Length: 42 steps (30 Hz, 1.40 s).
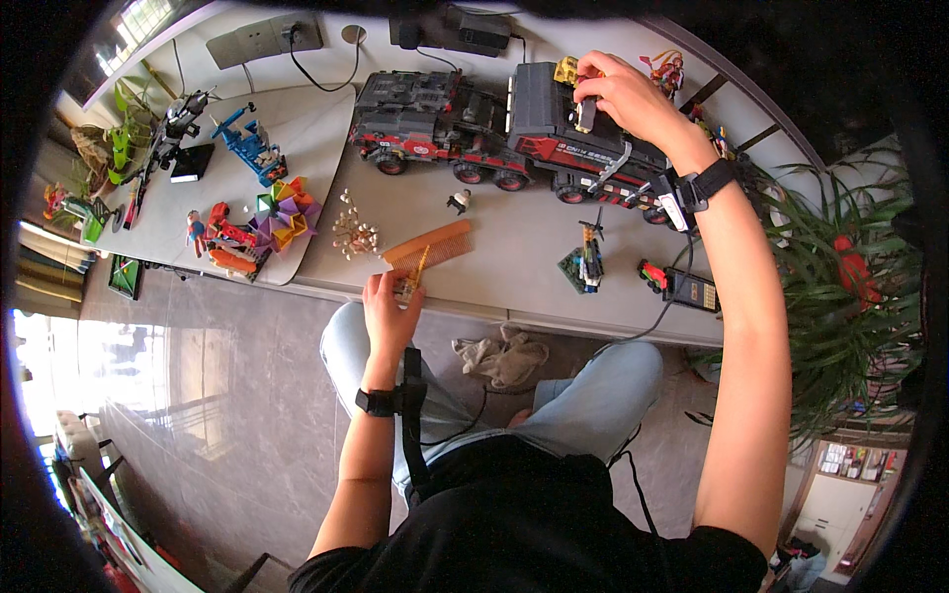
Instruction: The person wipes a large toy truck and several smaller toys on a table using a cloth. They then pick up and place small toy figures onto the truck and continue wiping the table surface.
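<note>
My left hand (pixel 388 307) is at the front edge of the table, its fingers around a small pale toy piece (pixel 405 286) with a thin yellow rod. Just beyond lies an orange-brown comb (pixel 428 244), teeth toward me. My right hand (pixel 630 104) reaches over the rear part of a large black and red toy-brick truck (pixel 545 137). Its fingertips are at a yellow toy piece (pixel 566 70) and a small dark grey and white piece (pixel 585 116) on the truck's roof. The fingers partly hide both pieces, so a grip is not clear.
A small black and white figure (pixel 459 200), a dried white-berry sprig (pixel 356 228) and a brick helicopter model (pixel 590 256) stand near the truck. At left are a blue brick model (pixel 252 148) and a colourful folded star (pixel 285 215). A cable (pixel 686 278) trails from my right wrist.
</note>
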Each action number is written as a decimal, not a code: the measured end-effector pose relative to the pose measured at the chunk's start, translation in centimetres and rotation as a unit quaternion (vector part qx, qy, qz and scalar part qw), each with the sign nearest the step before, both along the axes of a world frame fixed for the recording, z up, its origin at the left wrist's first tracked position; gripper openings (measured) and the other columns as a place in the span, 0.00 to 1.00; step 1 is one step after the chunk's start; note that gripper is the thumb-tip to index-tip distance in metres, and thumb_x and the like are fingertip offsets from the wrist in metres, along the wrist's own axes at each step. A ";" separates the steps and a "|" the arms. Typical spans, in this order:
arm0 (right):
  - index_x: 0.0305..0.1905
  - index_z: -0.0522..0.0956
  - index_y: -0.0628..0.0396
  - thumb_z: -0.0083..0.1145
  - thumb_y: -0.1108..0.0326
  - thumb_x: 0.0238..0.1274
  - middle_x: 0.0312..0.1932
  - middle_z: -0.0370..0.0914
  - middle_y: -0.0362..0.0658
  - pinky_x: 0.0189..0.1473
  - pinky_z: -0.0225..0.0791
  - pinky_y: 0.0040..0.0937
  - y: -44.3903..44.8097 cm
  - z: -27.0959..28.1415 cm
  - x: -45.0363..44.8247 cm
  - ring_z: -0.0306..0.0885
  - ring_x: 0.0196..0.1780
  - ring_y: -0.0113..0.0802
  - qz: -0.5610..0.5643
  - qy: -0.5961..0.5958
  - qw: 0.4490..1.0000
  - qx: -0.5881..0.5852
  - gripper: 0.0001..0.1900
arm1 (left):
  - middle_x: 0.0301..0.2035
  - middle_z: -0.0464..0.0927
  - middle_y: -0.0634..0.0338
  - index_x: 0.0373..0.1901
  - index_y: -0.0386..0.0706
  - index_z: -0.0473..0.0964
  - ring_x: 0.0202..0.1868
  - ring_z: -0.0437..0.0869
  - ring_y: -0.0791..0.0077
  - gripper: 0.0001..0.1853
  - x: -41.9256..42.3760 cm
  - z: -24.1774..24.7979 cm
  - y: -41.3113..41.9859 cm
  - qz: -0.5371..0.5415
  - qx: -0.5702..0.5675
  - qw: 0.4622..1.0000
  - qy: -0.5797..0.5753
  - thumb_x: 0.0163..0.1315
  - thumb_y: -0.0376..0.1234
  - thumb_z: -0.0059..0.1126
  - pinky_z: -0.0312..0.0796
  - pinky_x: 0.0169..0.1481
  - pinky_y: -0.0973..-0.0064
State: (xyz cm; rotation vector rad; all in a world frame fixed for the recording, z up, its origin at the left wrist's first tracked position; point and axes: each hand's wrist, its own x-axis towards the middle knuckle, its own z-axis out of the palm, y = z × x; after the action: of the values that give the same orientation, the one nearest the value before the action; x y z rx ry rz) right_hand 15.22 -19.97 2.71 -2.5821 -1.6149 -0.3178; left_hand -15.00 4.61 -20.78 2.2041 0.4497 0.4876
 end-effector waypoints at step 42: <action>0.38 0.72 0.57 0.64 0.62 0.51 0.37 0.75 0.48 0.40 0.68 0.43 10.9 -18.9 -12.8 0.75 0.40 0.48 -0.156 0.193 0.948 0.199 0.15 | 0.37 0.74 0.54 0.41 0.42 0.74 0.43 0.74 0.55 0.18 0.1 -0.1 0.2 -0.014 0.014 1.000 0.010 0.48 0.34 0.66 0.66 0.51 0.62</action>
State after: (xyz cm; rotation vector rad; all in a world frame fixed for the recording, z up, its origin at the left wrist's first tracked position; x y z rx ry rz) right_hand 2.45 -9.04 -16.22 -2.3812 -0.9071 -0.1261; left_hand -14.92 4.79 -20.92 2.2405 0.4246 0.4592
